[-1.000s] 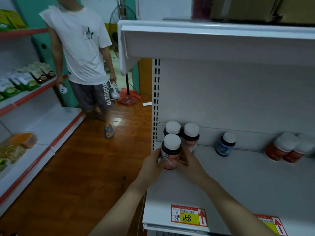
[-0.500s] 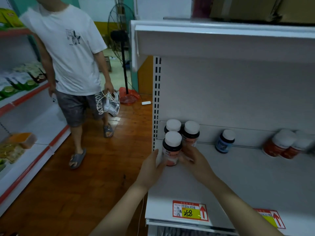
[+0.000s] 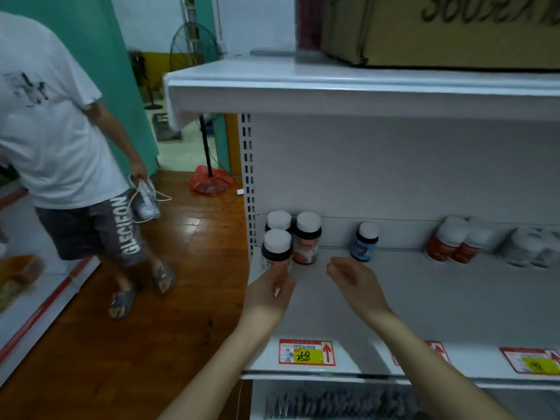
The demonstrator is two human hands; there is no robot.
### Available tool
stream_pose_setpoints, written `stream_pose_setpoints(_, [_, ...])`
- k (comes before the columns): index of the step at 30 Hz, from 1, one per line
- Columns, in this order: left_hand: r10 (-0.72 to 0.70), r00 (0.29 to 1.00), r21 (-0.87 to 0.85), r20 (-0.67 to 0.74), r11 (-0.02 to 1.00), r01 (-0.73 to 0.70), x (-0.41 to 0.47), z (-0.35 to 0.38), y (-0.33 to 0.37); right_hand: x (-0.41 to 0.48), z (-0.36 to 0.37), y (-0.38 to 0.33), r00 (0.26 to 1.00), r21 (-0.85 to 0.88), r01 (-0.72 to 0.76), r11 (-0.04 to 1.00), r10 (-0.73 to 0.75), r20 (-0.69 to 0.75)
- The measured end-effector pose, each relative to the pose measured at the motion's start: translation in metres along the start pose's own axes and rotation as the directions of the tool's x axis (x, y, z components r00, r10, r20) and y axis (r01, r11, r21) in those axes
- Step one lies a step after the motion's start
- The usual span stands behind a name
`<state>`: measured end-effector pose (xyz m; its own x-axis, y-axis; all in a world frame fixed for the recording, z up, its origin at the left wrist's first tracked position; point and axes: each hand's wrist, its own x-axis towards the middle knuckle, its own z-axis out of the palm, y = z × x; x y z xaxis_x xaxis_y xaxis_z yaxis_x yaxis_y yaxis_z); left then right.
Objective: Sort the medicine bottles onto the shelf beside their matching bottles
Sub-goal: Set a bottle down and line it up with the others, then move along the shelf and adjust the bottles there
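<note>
Head view: bottle upright at shelf left end, centre frame, beside matching bottles. Left hand fingers loose at its foot; right hand open, empty. Likely light, rigid, slick: grip round body, below cap.

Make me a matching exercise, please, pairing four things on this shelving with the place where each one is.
Things:
1. blue bottle
2. cardboard box
3. leftmost price tag
4. red bottles

Places:
A. on the top shelf
B. on the front edge of the lower shelf
C. standing alone by the back wall
D. in a pair by the back wall, further right

Pairs: 1-C, 2-A, 3-B, 4-D.
</note>
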<state>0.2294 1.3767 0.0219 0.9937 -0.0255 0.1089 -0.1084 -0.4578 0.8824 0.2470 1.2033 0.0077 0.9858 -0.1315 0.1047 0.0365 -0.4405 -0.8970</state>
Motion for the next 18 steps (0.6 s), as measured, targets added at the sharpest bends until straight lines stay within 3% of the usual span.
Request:
stream_pose_setpoints(3, [0.067,0.997,0.046,0.028,0.997,-0.068,-0.006,0.029,0.031,-0.012,-0.043,0.003,0.995,0.032,-0.013,0.999,0.016,-0.097])
stream_pose_setpoints(8, [0.118,0.991,-0.062,0.063,0.992,-0.114,-0.029,0.112,0.093,-0.051,-0.152,0.027,0.964,0.073,0.018,0.997,0.002,-0.267])
stream_pose_setpoints(18, [0.266,0.907,-0.264,0.325,0.947,-0.183,-0.116,0.326,0.223,-0.167,-0.382,0.085,0.872,0.067,0.030,0.997,0.007,-0.490])
